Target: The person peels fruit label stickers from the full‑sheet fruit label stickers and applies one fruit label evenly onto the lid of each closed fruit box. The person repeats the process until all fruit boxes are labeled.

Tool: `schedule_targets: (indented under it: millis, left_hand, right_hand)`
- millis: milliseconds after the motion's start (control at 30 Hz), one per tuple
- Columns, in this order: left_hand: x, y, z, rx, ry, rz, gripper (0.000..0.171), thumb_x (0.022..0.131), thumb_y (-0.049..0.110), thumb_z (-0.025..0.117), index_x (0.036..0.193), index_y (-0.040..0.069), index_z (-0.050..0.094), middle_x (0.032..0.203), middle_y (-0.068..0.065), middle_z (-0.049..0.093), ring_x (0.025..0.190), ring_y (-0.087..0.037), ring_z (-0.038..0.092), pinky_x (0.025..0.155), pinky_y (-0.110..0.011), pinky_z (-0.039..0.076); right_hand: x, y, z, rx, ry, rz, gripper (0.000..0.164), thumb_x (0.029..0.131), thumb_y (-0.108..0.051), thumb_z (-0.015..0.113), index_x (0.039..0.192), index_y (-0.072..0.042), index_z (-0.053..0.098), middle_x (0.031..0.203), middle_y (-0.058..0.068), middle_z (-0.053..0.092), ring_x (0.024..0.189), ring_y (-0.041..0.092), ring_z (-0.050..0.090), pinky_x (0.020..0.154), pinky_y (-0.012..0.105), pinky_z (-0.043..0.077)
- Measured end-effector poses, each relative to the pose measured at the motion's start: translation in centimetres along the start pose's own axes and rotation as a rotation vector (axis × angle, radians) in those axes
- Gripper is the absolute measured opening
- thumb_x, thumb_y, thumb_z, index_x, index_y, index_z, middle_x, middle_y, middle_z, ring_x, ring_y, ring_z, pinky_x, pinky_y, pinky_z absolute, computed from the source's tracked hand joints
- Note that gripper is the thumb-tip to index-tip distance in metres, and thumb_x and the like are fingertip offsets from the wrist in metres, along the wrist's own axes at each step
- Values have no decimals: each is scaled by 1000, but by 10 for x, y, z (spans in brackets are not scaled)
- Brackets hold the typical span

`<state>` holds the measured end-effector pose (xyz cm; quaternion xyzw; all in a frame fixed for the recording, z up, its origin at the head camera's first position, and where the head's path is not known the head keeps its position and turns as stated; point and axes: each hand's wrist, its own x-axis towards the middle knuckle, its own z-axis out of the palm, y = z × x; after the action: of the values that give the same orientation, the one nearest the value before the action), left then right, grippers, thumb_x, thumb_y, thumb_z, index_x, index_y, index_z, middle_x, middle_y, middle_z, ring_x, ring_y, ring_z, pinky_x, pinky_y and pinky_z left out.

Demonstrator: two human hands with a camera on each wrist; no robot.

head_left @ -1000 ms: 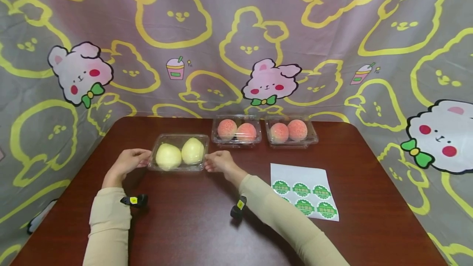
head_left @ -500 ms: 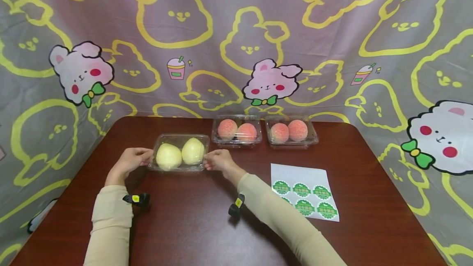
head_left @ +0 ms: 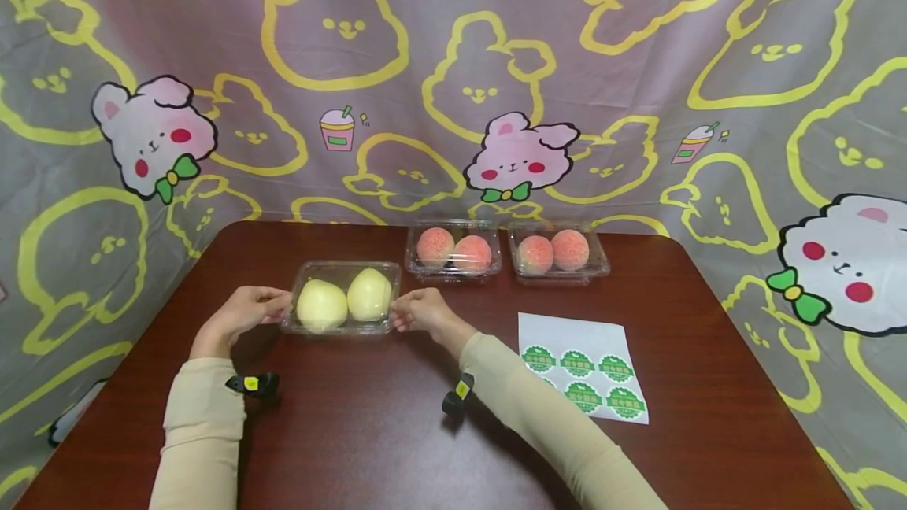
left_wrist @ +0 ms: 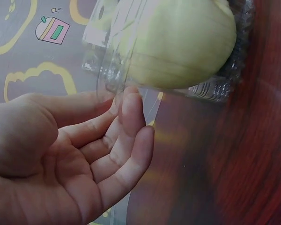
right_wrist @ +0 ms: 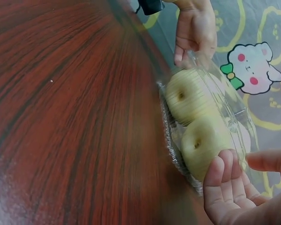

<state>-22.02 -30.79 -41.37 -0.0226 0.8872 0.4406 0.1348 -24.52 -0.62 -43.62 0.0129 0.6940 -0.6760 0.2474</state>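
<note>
A clear plastic clamshell box point(head_left: 372, 328) at the left of the table holds two pale yellow, pear-like fruits point(head_left: 322, 305). My left hand point(head_left: 244, 313) pinches the box's left end between thumb and fingertips; in the left wrist view the fingertips sit at the lid's rim beneath one fruit point(left_wrist: 182, 42). At the opposite end, my right hand point(head_left: 430, 315) grips the box with the fingers in front and the thumb behind. The right wrist view shows both fruits point(right_wrist: 196, 140) through the plastic and the lid closed over them.
Two more clear boxes, each with two pink peaches, stand along the back edge: a middle one point(head_left: 453, 272) and a right one point(head_left: 560, 267). A white sheet point(head_left: 567, 327) of round green stickers lies on the right beside my right forearm. A patterned curtain point(head_left: 425, 61) hangs behind the table.
Over the last half second the box has shifted slightly toward me, its lid tipping a little. My left hand closed in on its end, then moved slightly left with it.
</note>
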Motion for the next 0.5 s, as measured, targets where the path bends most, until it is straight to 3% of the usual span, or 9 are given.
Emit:
schedule_targets:
  millis: [300, 500]
  left_hand:
    - [-4, -1, -5, -59, -82, -6, 47, 97, 20, 56, 126, -18, 51, 92, 0, 72, 80, 0, 64, 78, -25, 59]
    - [-5, 0, -7, -12, -120, 9, 48, 97, 24, 57, 124, -16, 53, 94, -2, 73, 82, -3, 65, 83, -32, 59]
  right_hand:
    - [-7, -3, -3, -48, -47, 7, 25, 90, -1, 57, 109, 16, 60, 64, 1, 60, 55, 9, 59, 58, 21, 56]
    - [-8, -1, -7, -63, -66, 22, 25, 90, -1, 56, 108, 16, 61, 66, 2, 61, 56, 10, 59, 56, 20, 54]
